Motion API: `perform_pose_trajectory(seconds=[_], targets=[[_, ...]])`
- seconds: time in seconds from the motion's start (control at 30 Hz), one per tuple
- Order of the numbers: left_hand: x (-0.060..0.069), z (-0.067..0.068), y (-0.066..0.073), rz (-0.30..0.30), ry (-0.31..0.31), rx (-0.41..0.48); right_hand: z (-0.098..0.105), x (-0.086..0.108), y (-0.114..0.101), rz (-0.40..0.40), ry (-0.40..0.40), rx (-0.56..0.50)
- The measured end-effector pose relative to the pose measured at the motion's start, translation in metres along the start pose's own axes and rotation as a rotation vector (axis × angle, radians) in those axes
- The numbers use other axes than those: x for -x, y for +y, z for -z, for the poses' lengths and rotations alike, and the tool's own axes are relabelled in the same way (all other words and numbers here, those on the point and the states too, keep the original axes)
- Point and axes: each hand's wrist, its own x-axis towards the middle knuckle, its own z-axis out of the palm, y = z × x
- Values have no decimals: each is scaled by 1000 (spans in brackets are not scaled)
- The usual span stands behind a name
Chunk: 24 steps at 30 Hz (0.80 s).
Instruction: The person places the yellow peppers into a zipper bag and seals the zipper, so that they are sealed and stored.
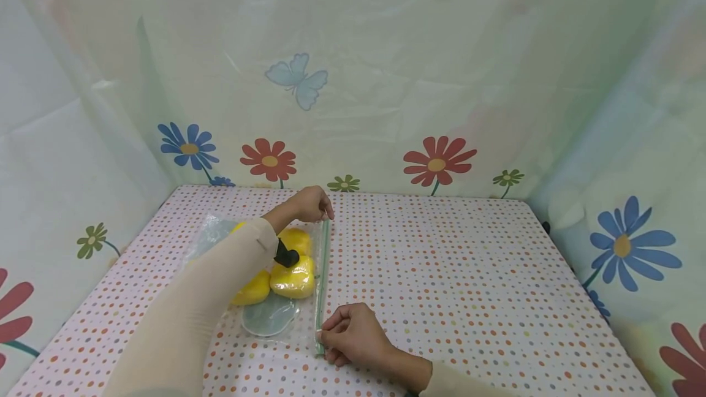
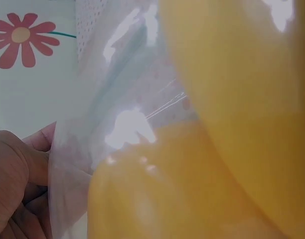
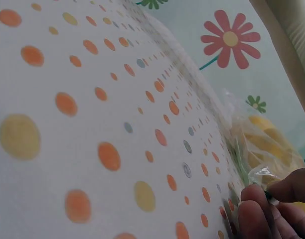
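A clear plastic zip bag (image 1: 305,318) lies flat on the left half of the table, a green zip strip (image 1: 323,268) along its right edge. Inside are several glossy, rounded yellow things (image 1: 293,279); their exact kind is unclear. My left hand (image 1: 312,203) reaches across the bag and pinches the strip's far end. At the near end, my right hand (image 1: 355,334) grips the strip between thumb and fingers. The right wrist view shows that pinch, with the yellow contents (image 3: 272,137) beyond. My left forearm hides part of the bag.
The table (image 1: 441,274) has a white cloth with coloured dots. Pale sheets printed with flowers and butterflies (image 1: 353,66) rise behind it and on both sides. A small black object (image 1: 546,227) sits at the table's right edge.
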Motion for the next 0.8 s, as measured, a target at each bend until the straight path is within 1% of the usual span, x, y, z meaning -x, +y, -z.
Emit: perform_pose_trajectory(seconds=[0.1,0.2,0.4,0.5,0.57,0.67,0.73,0.8], targets=[[0,0,0,-3,7,-1,-1,5,1,4,-30,5],[0,1,-1,-2,10,-6,-2,8,2,19,-41,11],[1,1,-6,14,-2,13,-3,7,3,21,-46,14],[3,2,-5,18,-14,18,-3,6,4,8,-54,19],[4,3,-3,4,-24,0,-2,6,4,-1,-57,22],[7,8,1,-36,-23,-24,2,8,3,-21,-66,31],[11,13,3,-67,-2,-34,5,10,1,-44,-69,49],[18,17,7,-88,27,-21,11,14,-1,-71,-68,83]])
